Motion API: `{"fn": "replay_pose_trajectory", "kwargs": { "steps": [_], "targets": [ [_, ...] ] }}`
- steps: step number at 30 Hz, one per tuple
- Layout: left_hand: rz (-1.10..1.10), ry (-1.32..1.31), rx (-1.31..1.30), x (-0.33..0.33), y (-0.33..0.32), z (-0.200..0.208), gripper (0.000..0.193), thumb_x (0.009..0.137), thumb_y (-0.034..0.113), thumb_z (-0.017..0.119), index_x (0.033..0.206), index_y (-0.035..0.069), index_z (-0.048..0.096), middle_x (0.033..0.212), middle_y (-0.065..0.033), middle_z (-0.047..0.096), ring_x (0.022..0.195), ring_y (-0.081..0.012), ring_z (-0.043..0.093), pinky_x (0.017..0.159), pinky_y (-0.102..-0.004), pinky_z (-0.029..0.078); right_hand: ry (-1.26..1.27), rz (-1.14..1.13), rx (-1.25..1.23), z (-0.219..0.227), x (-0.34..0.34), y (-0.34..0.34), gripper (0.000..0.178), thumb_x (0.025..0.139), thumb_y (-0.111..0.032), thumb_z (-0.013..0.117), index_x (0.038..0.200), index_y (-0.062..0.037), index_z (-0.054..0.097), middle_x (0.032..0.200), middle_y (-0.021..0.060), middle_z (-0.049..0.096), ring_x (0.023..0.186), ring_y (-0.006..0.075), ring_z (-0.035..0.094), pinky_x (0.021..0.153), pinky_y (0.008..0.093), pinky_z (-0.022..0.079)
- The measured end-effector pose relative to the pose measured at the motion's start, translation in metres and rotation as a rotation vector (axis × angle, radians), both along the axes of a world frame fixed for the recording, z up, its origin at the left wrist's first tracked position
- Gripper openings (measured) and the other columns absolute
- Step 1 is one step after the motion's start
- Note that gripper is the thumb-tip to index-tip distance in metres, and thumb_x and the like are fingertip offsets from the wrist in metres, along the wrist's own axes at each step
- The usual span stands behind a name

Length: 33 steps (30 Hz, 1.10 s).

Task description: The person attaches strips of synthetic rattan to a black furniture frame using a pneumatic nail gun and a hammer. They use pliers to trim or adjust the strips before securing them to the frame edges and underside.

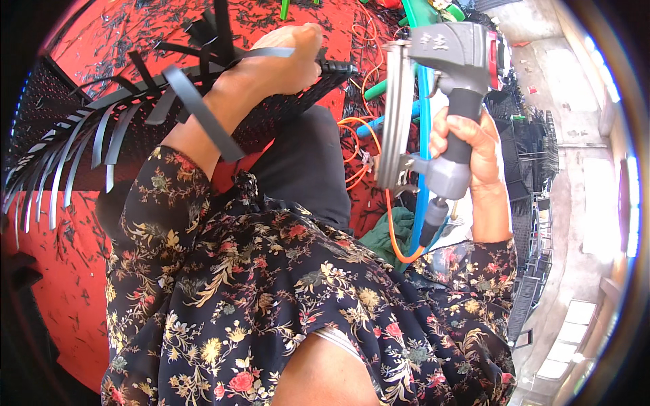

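Observation:
My right hand is wrapped around the black handle of a grey air nail gun, held upright with its long silver magazine to the left. An orange air hose leads off near its lower end. My left hand is closed at the upper edge of a black woven panel, with a flat black strip lying across it. Its fingertips are mostly hidden. Many loose strip ends fan out from the panel's edge, and one crosses over my left forearm.
Under the panel lies a red floor covering strewn with black strip scraps. A green cloth is beside my leg, near blue and green tubes. Stacked black woven pieces stand along the right, beside a grey concrete floor.

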<state>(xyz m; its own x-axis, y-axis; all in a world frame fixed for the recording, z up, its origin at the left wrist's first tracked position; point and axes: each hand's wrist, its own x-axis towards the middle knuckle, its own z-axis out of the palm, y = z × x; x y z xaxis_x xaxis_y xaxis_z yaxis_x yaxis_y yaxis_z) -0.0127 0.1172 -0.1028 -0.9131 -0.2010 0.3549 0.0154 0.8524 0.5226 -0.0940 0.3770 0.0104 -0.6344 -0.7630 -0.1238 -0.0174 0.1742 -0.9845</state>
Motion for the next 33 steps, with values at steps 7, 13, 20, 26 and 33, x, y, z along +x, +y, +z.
{"fn": "replay_pose_trajectory", "kwargs": {
  "steps": [7,13,20,26,33],
  "targets": [
    [0.057,-0.092,-0.002,0.015,0.0,0.019,0.053,0.075,0.023,0.068,0.117,-0.002,0.047,0.088,-0.0195,0.061,0.089,-0.0348,0.059,0.077,-0.0409,0.046,0.135,-0.306,0.104,-0.037,-0.085,0.062,0.033,0.079,-0.01,0.06,0.106,-0.0033,0.041,0.075,0.009,0.056,0.059,0.0156,0.057,0.05,0.0284,0.051],
    [0.018,0.126,-0.075,0.026,-0.013,-0.002,0.053,0.077,0.023,0.068,0.123,0.006,0.047,0.084,-0.0175,0.062,0.08,-0.0326,0.06,0.07,-0.0393,0.047,0.422,-0.488,0.489,-0.105,-0.161,0.113,0.031,0.076,-0.008,0.06,0.098,0.0002,0.04,0.069,0.0085,0.055,0.052,0.0162,0.055,0.047,0.0292,0.048],
    [-0.006,-0.044,0.125,0.041,-0.015,0.02,0.051,0.079,0.007,0.061,0.128,0.005,0.047,0.065,0.0003,0.042,0.06,-0.0086,0.04,0.055,-0.0252,0.036,0.694,-0.713,1.136,-0.189,-0.237,0.11,0.049,0.081,-0.029,0.058,0.114,0.0064,0.054,0.11,0.0265,0.059,0.105,0.033,0.059,0.084,0.0391,0.05],
    [0.043,-0.163,0.34,0.057,-0.012,0.028,0.042,0.08,0.002,0.059,0.121,0.0,0.052,0.074,0.0023,0.046,0.065,-0.006,0.041,0.059,-0.0214,0.036,0.733,-0.739,0.917,-0.196,-0.257,0.113,0.083,0.078,-0.03,0.065,0.138,0.0061,0.02,0.13,0.0298,0.044,0.12,0.0352,0.047,0.098,0.039,0.04],
    [-0.016,-0.109,0.284,0.078,-0.014,0.036,0.042,0.081,0.0,0.058,0.123,0.0,0.051,0.077,0.0027,0.047,0.066,-0.0047,0.04,0.059,-0.018,0.034,0.906,-0.927,1.242,-0.102,-0.184,0.262,0.037,0.081,-0.018,0.052,0.116,-0.0049,0.056,0.111,0.0185,0.061,0.104,0.0334,0.058,0.088,0.0416,0.046]
  ]
}}
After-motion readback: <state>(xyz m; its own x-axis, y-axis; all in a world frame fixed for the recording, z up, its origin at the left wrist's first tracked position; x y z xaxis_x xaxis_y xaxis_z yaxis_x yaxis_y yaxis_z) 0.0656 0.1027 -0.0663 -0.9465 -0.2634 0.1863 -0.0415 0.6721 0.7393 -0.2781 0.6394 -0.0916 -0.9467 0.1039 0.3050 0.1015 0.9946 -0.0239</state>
